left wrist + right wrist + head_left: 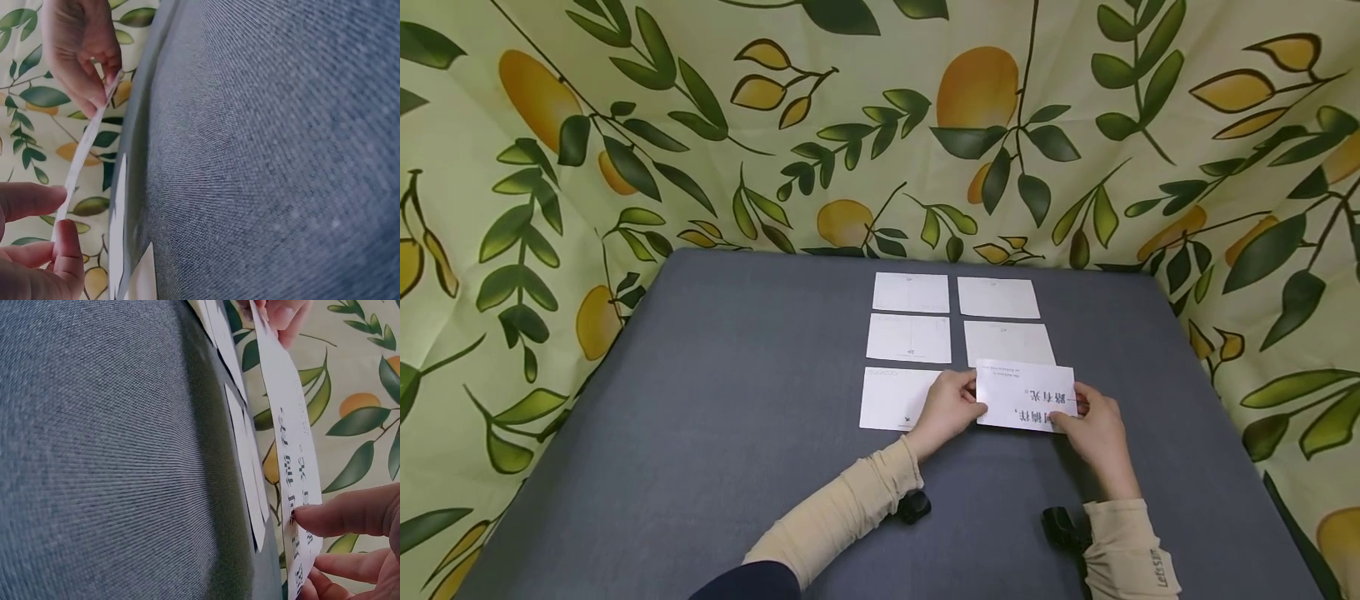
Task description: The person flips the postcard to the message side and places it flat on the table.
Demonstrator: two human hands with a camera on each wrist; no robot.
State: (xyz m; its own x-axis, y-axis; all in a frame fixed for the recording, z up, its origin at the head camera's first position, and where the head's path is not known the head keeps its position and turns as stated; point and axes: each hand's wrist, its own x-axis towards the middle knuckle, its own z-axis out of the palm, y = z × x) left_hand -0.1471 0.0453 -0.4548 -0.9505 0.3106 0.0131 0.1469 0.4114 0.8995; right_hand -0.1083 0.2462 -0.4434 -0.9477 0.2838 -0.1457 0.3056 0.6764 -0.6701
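Observation:
Both hands hold one white card (1022,387) printed with dark Chinese characters, which appear upside down in the head view. My left hand (946,408) pinches its left edge between thumb and fingers. At the right edge, my right hand (1096,425) pinches it the same way, its thumb over part of the print. In the right wrist view the printed card (290,437) is raised off the table, above a flat card (247,469). From the left wrist, the held card (84,147) shows almost edge-on. My left forearm crosses in front of a lower-left card (891,400).
Several white cards lie in two columns on the dark grey table (737,375), among them an upper-left card (910,293), an upper-right card (997,298), a middle-left card (908,337) and a middle-right card (1007,340). Patterned cloth (850,125) hangs behind the table.

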